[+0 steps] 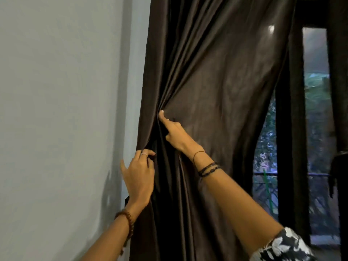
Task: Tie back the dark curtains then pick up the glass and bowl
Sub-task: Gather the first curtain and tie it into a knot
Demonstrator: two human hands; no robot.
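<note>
I see my left hand (139,178) low beside the pale grey wall (56,110), its fingers curled and pinching a fold at the near edge of the dark brown, satin-like curtain (216,81). A thin silver ring (144,153) sits on one finger and a brown wooden bead bracelet (128,221) circles that wrist.

Above and just to the right of it, my right hand (174,131) reaches into the fabric. Its index finger points up and presses into the spot where the pleats gather, while the other fingers curl in and grip the bunched cloth beneath. Thin dark cord bracelets (208,167) wrap this wrist, and a black-and-white patterned sleeve (286,245) shows near the elbow.

The curtain hangs from above both hands and falls past them out of view below; its folds draw in towards my right hand and it bellies out to the right of that hand. No tie or band is visible around it.

Well to the right of both hands stands a dark window frame (290,147), and through the glass I make out blurred green foliage (318,102) and a dark railing (267,174). At the far right edge hangs a second dark curtain (339,72), gathered in around the height of my left hand.
</note>
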